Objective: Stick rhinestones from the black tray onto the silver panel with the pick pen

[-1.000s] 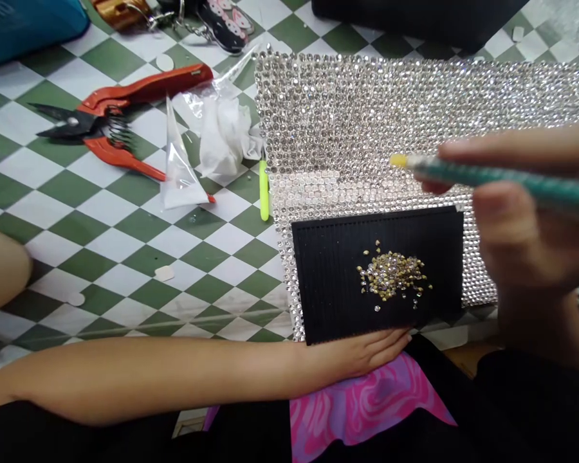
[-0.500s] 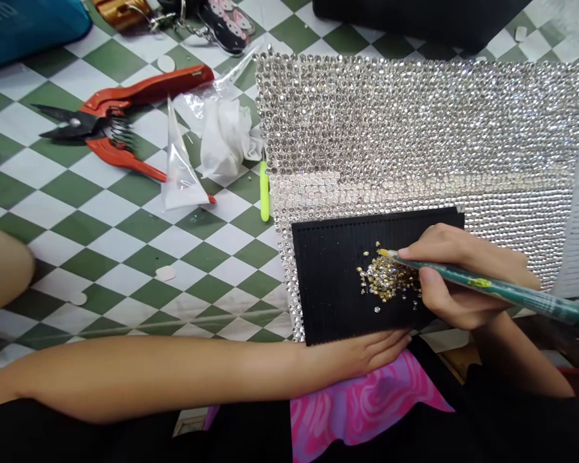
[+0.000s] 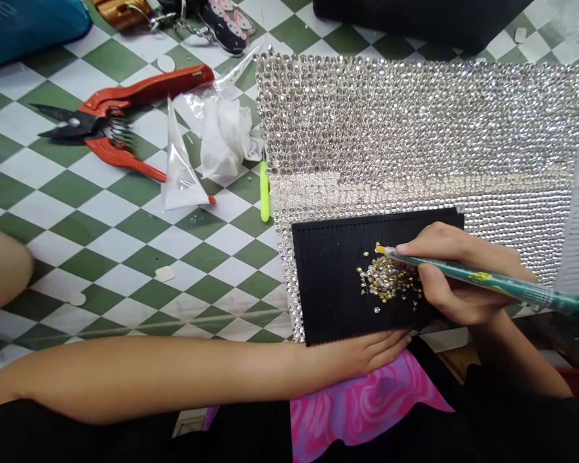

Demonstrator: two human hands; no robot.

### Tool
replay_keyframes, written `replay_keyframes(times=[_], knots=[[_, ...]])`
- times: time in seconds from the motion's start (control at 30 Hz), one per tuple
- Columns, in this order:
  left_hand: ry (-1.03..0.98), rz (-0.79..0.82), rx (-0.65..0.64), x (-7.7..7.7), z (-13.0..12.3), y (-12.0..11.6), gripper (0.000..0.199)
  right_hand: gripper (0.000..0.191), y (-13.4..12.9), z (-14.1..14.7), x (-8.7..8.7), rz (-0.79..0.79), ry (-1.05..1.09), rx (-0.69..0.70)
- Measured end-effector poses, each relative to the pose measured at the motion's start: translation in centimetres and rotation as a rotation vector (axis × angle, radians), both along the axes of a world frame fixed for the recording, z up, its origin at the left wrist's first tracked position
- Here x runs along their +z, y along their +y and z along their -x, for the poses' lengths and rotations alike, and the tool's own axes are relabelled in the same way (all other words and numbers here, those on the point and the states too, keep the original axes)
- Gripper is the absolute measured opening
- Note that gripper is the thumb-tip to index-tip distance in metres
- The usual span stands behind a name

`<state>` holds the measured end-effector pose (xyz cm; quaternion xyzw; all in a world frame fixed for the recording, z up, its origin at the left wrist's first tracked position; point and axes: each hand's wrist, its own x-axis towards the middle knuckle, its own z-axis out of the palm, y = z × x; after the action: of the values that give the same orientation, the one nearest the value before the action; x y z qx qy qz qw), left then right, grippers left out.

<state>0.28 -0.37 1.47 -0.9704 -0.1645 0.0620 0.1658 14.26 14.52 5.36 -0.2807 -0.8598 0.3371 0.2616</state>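
Picking up seems the step: the right hand [image 3: 468, 302] has its grip clamped on a green pen [image 3: 525, 292], yellow tip [image 3: 381, 249] at rhinestones [image 3: 385, 281] on the black tray [image 3: 324, 276] — next calls for a steady lift. The left hand [image 3: 361, 354] lies along the tray's edge; its grip is unclear.

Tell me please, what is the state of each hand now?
Left hand: open, fingers extended along the black tray's near edge.
Right hand: closed, holding the green pen, yellow tip at the small stones.
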Motion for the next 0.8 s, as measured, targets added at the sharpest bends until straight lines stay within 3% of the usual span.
replay_keyframes(times=[0.1, 0.17, 0.4, 0.6, 0.8], knots=[[0.251, -0.188, -0.130, 0.7, -0.7, -0.2, 0.064, 0.038, 0.0, -0.2, -0.2, 0.019, 0.000, -0.022], [0.307, -0.224, -0.159, 0.8, -0.9, -0.3, 0.066, 0.039, 0.0, -0.1, 0.0, 0.007, 0.006, -0.030], [-0.180, 0.165, 0.087, -1.2, 0.2, -0.6, 0.055, 0.030, 2.3, 2.2, 1.7, -0.101, -0.067, -0.151], [-0.161, 0.195, 0.017, -1.9, -0.1, -0.5, 0.056, 0.013, 5.1, 5.5, -0.1, -0.069, 0.066, -0.076], [-0.133, 0.221, -0.071, -2.0, -0.4, -0.1, 0.058, 0.008, 5.6, 6.1, -1.1, -0.128, -0.021, -0.073]])
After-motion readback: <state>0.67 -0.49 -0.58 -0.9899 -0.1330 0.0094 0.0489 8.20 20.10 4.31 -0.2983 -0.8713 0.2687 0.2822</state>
